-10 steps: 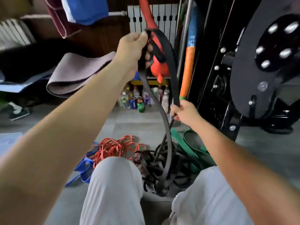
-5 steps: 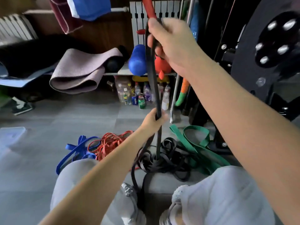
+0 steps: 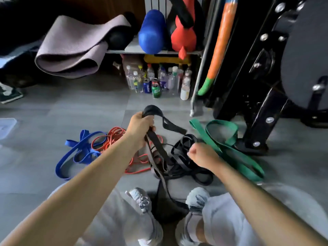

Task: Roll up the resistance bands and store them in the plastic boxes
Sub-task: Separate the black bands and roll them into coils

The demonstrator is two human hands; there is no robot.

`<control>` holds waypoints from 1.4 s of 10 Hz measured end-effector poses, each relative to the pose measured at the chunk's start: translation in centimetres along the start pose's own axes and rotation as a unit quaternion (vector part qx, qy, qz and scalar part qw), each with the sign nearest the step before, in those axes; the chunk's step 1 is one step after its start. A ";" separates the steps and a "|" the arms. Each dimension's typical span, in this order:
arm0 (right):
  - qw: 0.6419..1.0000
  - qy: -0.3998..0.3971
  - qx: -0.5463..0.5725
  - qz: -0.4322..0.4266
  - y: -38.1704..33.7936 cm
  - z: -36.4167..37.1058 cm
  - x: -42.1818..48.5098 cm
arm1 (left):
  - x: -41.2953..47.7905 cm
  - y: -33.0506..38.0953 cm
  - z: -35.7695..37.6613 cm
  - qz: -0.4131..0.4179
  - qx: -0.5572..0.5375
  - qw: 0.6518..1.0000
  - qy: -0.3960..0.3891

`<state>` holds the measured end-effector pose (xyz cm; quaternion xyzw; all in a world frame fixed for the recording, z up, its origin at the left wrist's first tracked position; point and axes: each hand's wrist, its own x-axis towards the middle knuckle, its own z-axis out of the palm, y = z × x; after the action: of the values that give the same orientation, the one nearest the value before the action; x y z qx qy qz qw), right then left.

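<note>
You sit over a grey tiled floor [image 3: 53,112] with your two shoes [image 3: 140,199] below your hands. Far beyond your hands a low shelf [image 3: 150,52] carries a folded mat [image 3: 74,47], a blue roller [image 3: 152,31] and a red bag [image 3: 183,38]; bottles [image 3: 156,80] stand under it. A black machine [image 3: 262,68] fills the room past your right hand, with an orange pole [image 3: 220,43] leaning beside it. A clear box [image 3: 7,125] lies at the edge well to the left of your left hand.

Your left hand [image 3: 140,132] is clenched round the black band [image 3: 157,144]: its loop bulges above your fist, and the rest hangs down between your shoes. Your right hand [image 3: 200,155] is curled into a fist just over a black heap [image 3: 184,160] of band on the floor; you cannot tell whether it holds a strand. The green band [image 3: 229,150] lies just right of that fist. Under and left of your left wrist lies the red band [image 3: 110,139], and beyond it, farther left, the blue band [image 3: 79,150]
</note>
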<state>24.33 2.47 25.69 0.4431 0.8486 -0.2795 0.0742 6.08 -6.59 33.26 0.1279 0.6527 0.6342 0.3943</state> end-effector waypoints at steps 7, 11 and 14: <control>0.945 0.051 -0.302 -0.119 7.3 24.3 15.7 | 14.3 -15.0 -4.2 -0.155 0.008 0.984 0.090; 0.987 -0.133 0.021 -0.090 6.5 5.4 12.7 | 9.3 -14.0 -4.1 -0.094 0.220 0.971 -0.004; 0.938 0.027 0.331 -0.097 2.9 -9.0 3.3 | 2.1 -4.7 -1.7 -0.005 0.247 0.968 -0.038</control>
<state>25.76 10.96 30.76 0.3652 0.7489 -0.5382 -0.1266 5.08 -7.18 27.98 0.2422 0.7741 0.4458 0.3786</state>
